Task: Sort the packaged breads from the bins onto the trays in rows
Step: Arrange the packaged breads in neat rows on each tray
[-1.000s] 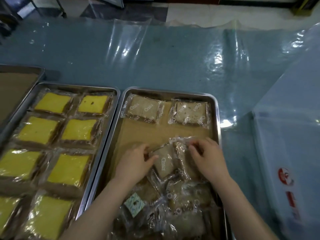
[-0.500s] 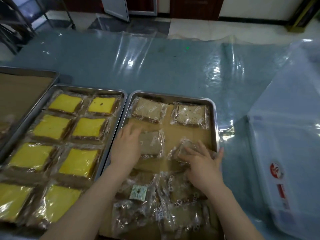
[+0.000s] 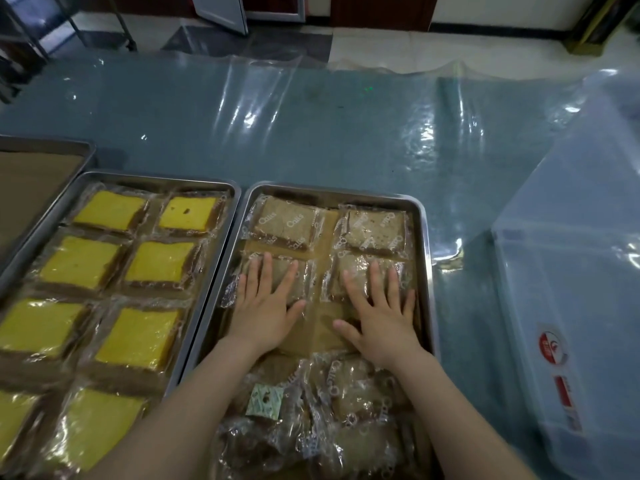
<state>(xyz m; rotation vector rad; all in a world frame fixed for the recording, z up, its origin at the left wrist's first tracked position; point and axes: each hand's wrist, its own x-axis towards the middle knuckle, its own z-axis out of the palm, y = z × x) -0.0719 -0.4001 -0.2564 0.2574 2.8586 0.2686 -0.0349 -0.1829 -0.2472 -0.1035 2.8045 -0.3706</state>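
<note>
The tabletop is blue-grey under a sheet of clear film that wrinkles and catches glare, its far edge lifting in ripples. Beyond it lies a tiled floor in light and dark patches, with metal legs and dark door frames at the far wall.

Three metal trays sit side by side at the near left. The middle tray, lined with brown paper, holds the brown breads. Two wrapped slices lie in its far row. Just near them is a second row of two. The left hand lies flat, fingers spread, pressing on the left slice. The right hand lies flat in the same way on the right slice. Neither hand grips anything. At the tray's near end, between the forearms, more wrapped brown breads lie in a loose pile, with a small green-and-white sachet among them.

The left tray, touching the middle one, is filled with yellow breads in two columns. At the far left, a third tray shows only part of its brown liner.

On the right stands a translucent bin with red labels on its side.
</note>
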